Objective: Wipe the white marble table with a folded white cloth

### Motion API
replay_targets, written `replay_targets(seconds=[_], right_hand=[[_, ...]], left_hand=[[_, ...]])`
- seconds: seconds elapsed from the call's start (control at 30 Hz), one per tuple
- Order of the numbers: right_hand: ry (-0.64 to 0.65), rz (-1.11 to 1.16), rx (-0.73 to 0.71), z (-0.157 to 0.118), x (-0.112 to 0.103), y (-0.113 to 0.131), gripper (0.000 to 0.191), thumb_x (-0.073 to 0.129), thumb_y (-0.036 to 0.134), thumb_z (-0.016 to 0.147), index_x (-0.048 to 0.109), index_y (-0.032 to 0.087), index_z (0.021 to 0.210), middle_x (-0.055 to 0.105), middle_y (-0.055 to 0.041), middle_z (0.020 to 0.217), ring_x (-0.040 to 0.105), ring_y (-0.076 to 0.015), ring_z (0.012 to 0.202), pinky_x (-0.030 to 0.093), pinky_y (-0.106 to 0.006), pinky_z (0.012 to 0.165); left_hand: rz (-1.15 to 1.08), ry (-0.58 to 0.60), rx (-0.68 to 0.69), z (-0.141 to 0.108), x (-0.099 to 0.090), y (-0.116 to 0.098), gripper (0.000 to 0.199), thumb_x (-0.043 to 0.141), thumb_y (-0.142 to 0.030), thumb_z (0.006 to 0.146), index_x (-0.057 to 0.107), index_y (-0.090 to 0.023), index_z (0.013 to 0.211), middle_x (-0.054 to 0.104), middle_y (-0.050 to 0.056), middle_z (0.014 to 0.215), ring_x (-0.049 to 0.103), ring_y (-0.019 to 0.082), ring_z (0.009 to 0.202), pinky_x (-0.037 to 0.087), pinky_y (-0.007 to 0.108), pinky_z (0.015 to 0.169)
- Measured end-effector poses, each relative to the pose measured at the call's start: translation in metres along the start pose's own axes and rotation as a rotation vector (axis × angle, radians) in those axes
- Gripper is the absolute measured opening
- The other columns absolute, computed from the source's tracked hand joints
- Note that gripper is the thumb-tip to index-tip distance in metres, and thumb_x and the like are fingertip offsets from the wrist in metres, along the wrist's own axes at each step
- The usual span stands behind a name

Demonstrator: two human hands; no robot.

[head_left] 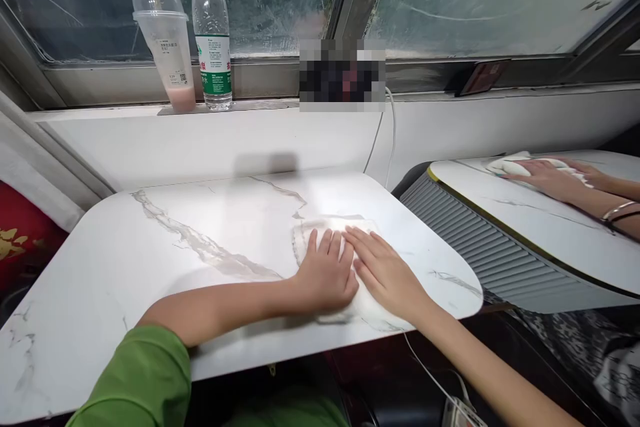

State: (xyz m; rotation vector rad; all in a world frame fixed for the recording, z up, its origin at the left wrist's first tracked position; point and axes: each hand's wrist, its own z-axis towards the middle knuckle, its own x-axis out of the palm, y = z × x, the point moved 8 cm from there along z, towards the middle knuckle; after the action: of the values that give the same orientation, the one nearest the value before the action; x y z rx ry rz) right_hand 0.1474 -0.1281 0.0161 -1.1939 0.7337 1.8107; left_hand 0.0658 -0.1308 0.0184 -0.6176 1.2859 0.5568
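A white cloth (pixel 306 235) lies flat on the white marble-patterned table (pixel 165 240), right of its middle and reaching toward the front edge. Pressed down on its left part is my left hand (pixel 327 273), fingers spread and pointing away from me. My right hand (pixel 385 270) rests on the cloth's right part with its fingers stretched out toward the upper left. The fingertips of both hands are close together. Much of the cloth is hidden under them.
A plastic cup (pixel 167 57) with a straw and a water bottle (pixel 214 47) stand on the window sill. A cable hangs behind the table. At right, another person's hands (pixel 555 177) press a cloth on a second table (pixel 520 207).
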Motion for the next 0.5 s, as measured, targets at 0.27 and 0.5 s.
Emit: replay_targets(seconds=[0.27,0.5], right_hand=[[0.004,0.042,0.011,0.003,0.001,0.023,0.047,0.029,0.021,0.092,0.042,0.014,0.137,0.05,-0.0104,0.139,0.042,-0.0206,0.132,0.033,-0.046,0.111],[0.004,0.122,0.085,0.081,0.037,-0.019,0.044,0.027,0.023,0.09,0.05,0.014,0.127,0.056,-0.0123,0.131,0.049,-0.0236,0.124,0.034,-0.046,0.108]], left_hand=[[-0.112,0.1,-0.064,-0.021,-0.006,0.003,0.057,0.03,-0.031,0.094,0.028,-0.002,0.143,0.026,0.023,0.151,0.018,0.033,0.142,0.011,0.052,0.115],[-0.119,0.042,-0.198,0.044,0.001,0.078,0.053,0.03,-0.029,0.094,0.032,-0.007,0.142,0.033,0.02,0.148,0.023,0.029,0.141,0.012,0.049,0.116]])
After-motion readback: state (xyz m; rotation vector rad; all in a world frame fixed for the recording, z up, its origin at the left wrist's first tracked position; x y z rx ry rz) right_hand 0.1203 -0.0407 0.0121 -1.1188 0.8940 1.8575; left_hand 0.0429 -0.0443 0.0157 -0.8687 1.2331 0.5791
